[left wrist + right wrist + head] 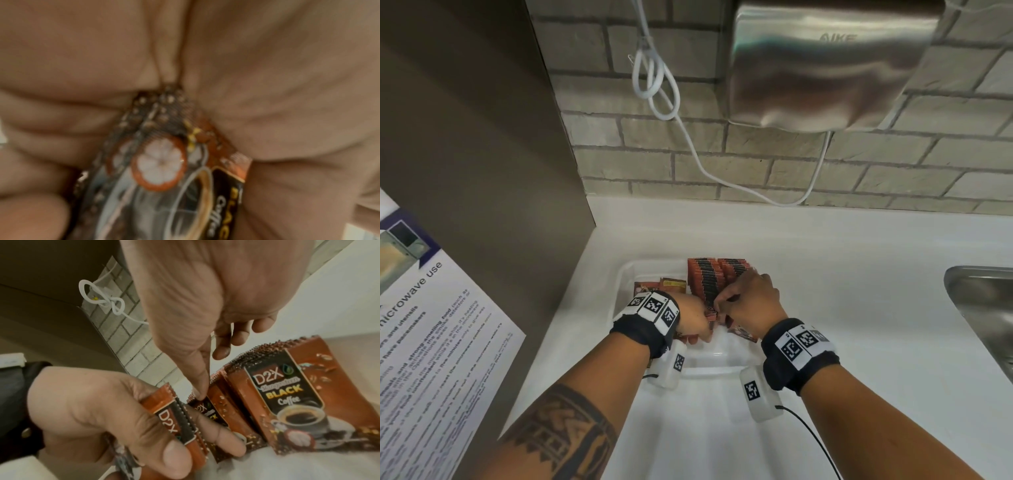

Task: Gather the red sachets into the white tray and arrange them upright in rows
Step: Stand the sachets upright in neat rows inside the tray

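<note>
The white tray sits on the white counter. Several red sachets stand upright in rows at its back right, seen close in the right wrist view as upright sachets. My left hand grips a small bundle of red sachets over the tray's middle; the bundle fills the left wrist view. My right hand pinches the top of one red sachet between the bundle and the rows. A few loose sachets lie flat at the tray's back left, and another lies under my right wrist.
A steel sink lies at the right edge. A hand dryer and its looped white cable hang on the brick wall behind. A brown panel with a paper notice stands on the left.
</note>
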